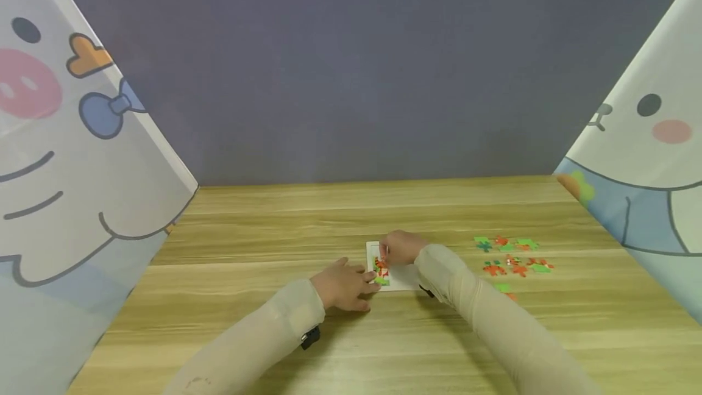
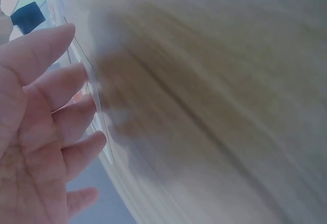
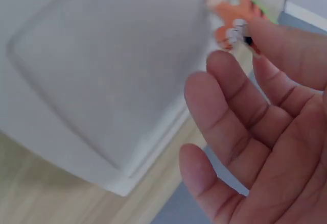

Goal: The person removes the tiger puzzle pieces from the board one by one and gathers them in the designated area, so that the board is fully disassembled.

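A white puzzle board (image 1: 406, 279) lies on the table, with joined orange and green pieces (image 1: 381, 270) along its left side. My left hand (image 1: 345, 286) rests at the board's left edge, fingers extended and slightly spread; the left wrist view shows the fingertips (image 2: 86, 73) along that edge. Above the upper part of the board, my right hand (image 1: 403, 247) pinches an orange puzzle piece (image 3: 236, 30) with white and black marks. In the right wrist view the thumb covers part of this piece, and the other fingers are bent. The bare recess of the board (image 3: 107, 55) shows beside them.
Several loose orange, green and teal puzzle pieces (image 1: 515, 268) lie in loose rows to the right of the board. The wooden table (image 1: 263, 218) meets a dark grey panel (image 1: 351, 78) at the back. Cartoon-printed panels stand at left (image 1: 71, 200) and right (image 1: 647, 157).
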The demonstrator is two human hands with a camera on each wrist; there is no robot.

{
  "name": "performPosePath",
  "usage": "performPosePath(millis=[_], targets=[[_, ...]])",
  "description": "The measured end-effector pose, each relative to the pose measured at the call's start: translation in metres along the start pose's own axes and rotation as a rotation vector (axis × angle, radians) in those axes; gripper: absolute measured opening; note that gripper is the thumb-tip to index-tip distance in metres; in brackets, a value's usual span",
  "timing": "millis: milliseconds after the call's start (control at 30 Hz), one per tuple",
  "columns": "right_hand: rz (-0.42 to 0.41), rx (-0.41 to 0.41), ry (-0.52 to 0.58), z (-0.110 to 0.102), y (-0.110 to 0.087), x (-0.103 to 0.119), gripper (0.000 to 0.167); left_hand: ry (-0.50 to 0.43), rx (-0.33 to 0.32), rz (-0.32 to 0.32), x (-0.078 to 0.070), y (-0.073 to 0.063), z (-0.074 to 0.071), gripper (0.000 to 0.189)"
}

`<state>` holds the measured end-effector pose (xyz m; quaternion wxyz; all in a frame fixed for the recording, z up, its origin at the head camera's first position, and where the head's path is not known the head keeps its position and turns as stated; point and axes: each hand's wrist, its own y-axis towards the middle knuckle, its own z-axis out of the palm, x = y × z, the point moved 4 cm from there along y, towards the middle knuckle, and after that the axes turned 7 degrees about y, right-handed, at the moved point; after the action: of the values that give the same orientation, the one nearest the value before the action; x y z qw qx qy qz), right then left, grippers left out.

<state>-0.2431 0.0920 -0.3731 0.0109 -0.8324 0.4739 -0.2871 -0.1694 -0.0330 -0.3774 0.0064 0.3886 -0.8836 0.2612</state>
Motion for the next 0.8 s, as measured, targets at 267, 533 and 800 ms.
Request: performPosePath(millis=[267,533,800], targets=[[-0.126,-0.045,0.031,-0.005,-0.008,0.006,0.011,0.025,-0.008,0.003,-0.001,0.001,0.000,0.052],[-0.134,-0.143,0.132,-0.007,-0.027,-0.011,0.008,-0.023,0.013,-0.008,0.001,-0.001,0.002,0.053],[-0.094,-0.175,0.164,-0.012,-0.047,-0.032,0.009,0.024,0.000,-0.007,-0.003,0.000,0.000,0.053]])
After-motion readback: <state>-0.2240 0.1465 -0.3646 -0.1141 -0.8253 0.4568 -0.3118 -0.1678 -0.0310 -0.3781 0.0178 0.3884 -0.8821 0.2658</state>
